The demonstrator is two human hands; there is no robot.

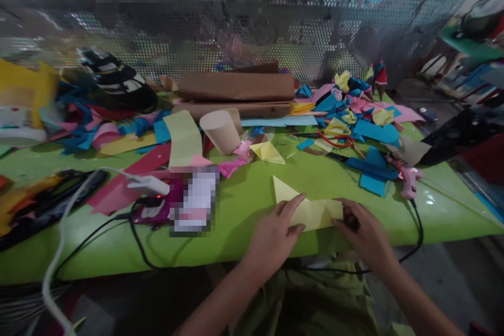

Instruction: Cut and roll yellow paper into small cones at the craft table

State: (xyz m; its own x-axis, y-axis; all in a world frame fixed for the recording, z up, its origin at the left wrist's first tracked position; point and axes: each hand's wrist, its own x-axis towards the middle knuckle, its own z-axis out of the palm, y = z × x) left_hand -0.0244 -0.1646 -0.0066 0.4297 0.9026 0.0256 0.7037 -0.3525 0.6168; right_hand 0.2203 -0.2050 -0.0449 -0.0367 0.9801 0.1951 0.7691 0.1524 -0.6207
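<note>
A pale yellow sheet of paper, partly folded with one pointed corner sticking up at its left, lies near the table's front edge. My left hand presses on its left part, thumb and fingers closed on the paper. At the right end, my right hand pinches the paper's edge between thumb and fingers. Just beyond it sits a folded yellow paper piece. The underside of the held sheet is hidden.
A pink glue gun rests at the right with its black cord over the edge. Red-handled scissors lie among colored scraps. A phone and a white plug are at left. Brown paper rolls line the back.
</note>
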